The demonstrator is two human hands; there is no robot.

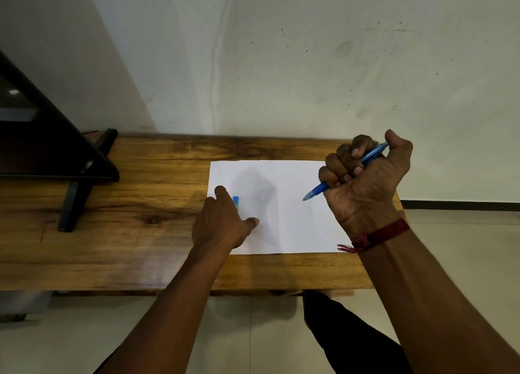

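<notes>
Right hand (365, 182) fists pen (319, 189) (tip leftward), over paper (292, 227)

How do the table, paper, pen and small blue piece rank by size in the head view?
1. Wooden table
2. White paper
3. Blue pen
4. Small blue piece, partly behind the left hand

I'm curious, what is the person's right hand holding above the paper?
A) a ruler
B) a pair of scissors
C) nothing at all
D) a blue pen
D: the right hand has its fingers curled round a blue pen, whose tip points down toward the white paper on the wooden table.
</notes>
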